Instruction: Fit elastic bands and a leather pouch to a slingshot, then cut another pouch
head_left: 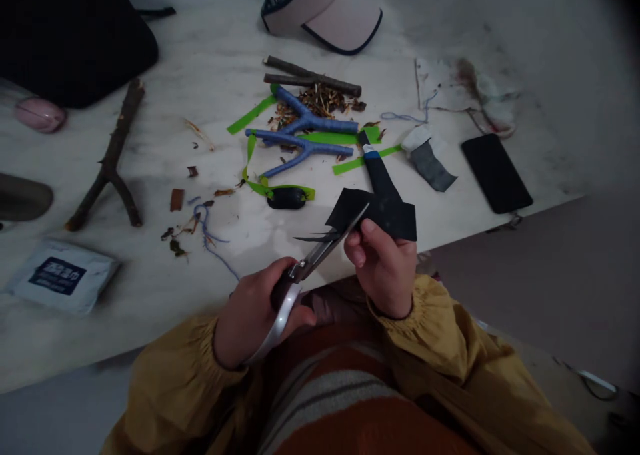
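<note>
My left hand (260, 308) is closed around the handles of a pair of scissors (313, 258), whose blades point up and right. Between the blades lies the edge of a black sheet (400, 218), with thin cut slivers sticking out to the left. My right hand (385, 258) pinches this sheet near the blade tips; its material I cannot make out. Just beyond lies a black-handled cutter (381, 175). Farther back are two forked sticks wrapped in blue, an upper one (305, 118) and a lower one (300, 148). Green bands trail from them, one at a black oval pad (287, 198).
A bare forked stick (117, 151) and a white packet (63, 275) lie left. Bark scraps (325, 101) and two cut sticks (320, 78) sit behind the blue forks, below a visor cap (340, 15). At right are a phone (497, 173) and a grey strip (433, 165).
</note>
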`<state>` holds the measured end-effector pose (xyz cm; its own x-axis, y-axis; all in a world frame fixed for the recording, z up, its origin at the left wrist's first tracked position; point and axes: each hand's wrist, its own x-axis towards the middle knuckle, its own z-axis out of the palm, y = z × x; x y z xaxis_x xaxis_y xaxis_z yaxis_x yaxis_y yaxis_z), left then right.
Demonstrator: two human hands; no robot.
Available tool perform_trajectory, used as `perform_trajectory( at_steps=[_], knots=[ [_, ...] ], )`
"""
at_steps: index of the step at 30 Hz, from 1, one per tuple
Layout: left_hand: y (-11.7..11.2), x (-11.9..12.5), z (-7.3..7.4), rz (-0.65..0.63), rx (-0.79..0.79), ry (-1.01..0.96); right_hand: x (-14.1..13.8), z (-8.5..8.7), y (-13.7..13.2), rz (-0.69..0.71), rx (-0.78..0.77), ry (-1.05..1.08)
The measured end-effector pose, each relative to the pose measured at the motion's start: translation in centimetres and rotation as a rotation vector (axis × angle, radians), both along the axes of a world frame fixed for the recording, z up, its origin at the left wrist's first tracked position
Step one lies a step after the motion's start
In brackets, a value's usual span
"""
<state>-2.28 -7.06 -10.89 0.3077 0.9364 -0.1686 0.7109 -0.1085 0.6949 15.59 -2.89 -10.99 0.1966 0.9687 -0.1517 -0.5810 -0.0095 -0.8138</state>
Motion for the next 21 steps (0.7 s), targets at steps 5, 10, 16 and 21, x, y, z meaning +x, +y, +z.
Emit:
perform_trajectory(
  at_steps=[5, 10, 16, 21],
  knots=[
    [-0.4, -0.9, -0.7, -0.022, -0.279, -0.316, 0.4, -0.1, 0.0, 0.052, 0.013, 0.07],
    [-0.5, -0.9, -0.6, -0.078, -0.394, -0.517, 0.5, -0.1, 0.0, 0.055, -0.016, 0.035],
    [-0.3, -0.4, -0.4, -0.102, -0.478, -0.631, 0.3, -0.2, -0.2, 0.076, -0.014, 0.013],
    [-0.6, -1.4, 0.0, -0.152, -0.539, -0.609, 2.1, -0.4, 1.6, -0.135, 0.049, -0.071]
  ],
)
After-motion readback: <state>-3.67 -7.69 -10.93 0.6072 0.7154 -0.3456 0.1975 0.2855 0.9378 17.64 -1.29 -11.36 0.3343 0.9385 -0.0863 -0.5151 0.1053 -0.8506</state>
